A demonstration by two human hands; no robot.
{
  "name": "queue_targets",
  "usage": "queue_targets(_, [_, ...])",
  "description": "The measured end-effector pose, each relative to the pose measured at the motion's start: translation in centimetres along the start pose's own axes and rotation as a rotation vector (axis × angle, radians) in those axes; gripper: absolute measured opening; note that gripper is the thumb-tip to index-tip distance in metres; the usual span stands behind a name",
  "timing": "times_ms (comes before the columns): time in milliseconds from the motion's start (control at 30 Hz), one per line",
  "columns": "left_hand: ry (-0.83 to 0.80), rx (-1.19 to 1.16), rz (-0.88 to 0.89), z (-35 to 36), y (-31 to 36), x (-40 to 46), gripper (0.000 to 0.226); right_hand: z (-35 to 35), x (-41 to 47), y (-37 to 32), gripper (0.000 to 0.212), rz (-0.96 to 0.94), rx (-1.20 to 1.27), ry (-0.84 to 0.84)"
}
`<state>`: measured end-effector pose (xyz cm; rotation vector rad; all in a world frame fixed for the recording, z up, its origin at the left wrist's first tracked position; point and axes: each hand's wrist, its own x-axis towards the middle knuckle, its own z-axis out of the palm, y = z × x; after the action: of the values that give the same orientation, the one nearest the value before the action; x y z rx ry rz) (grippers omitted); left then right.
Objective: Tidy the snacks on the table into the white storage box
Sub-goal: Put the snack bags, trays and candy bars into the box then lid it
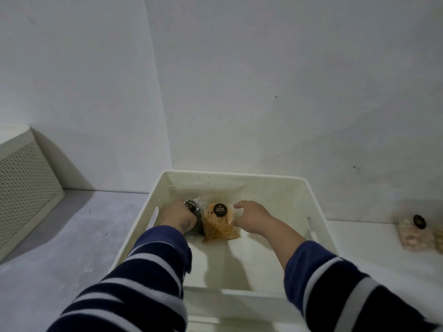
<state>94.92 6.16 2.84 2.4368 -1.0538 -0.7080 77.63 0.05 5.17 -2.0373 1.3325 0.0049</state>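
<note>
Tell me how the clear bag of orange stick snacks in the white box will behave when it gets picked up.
The bag of orange sticks looks like thin clear plastic, so it will probably flop and crinkle rather than hold its shape. The loose sticks inside would likely shift toward the low end, and look brittle, so squeezing may snap them. It seems light for its size. The right hand rests open beside it.

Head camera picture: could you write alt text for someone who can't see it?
Two hands in striped sleeves reach into a white box on a table: the left hand rests on a dark snack bag, the right hand is open beside an orange snack bag. A pale snack bag still lies on the table at far right.
</note>
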Motion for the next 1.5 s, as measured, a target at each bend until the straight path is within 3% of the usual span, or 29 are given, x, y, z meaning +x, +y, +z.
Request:
queue_targets(67, [-0.027, 0.086, 0.049, -0.5, 1.7, -1.9, 0.032, -1.6, -1.9, 0.5, 0.056, -0.03, -0.041, 0.035])
queue_targets(200, [-0.117, 0.13, 0.18, 0.0, 6.4, -5.6, 0.048, -5.4, -5.7, 2.7, 0.053, -0.041, -0.124, 0.068])
queue_targets(300, [-0.168, 0.209, 0.333, 1.7, 10.6, -8.4, 0.047, -8.4, -8.5, 5.7, 0.052, -0.007, -0.16, 0.118])
queue_targets(433, [-0.178, 0.329, 0.515, 5.6, 17.0, -12.0, 0.042, -12.3, -12.1, 11.6, 0.051, 0.047, -0.156, 0.174])
queue_targets(633, [-0.192, 0.285, 0.619, 13.8, 26.3, -16.9, 0.038, -17.3, -14.7, 24.0, 0.048, 0.151, -0.146, 0.179])
queue_targets(800, [-0.255, 0.245, 0.59, 22.2, 31.7, -17.1, 0.037, -20.0, -14.3, 35.3, 0.05, 0.245, -0.107, 0.127])
queue_targets(933, [-0.297, 0.108, 0.53, 29.4, 34.0, -15.9, 0.036, -21.4, -12.7, 43.0, 0.038, 0.278, -0.03, 0.188])
queue_targets(1067, [-0.294, -0.018, 0.499, 35.3, 35.4, -14.6, 0.047, -23.2, -10.2, 49.0, 0.06, 0.318, 0.151, 0.342])
queue_targets(1333, [-0.181, -0.348, 0.402, 42.9, 37.5, -12.7, 0.065, -23.3, -5.2, 53.6, 0.059, 0.201, 0.504, 0.474])
queue_targets(1500, [-0.045, -0.337, 0.362, 43.9, 37.3, -13.1, 0.062, -21.8, -4.8, 54.1, 0.057, 0.246, 0.463, 0.533])
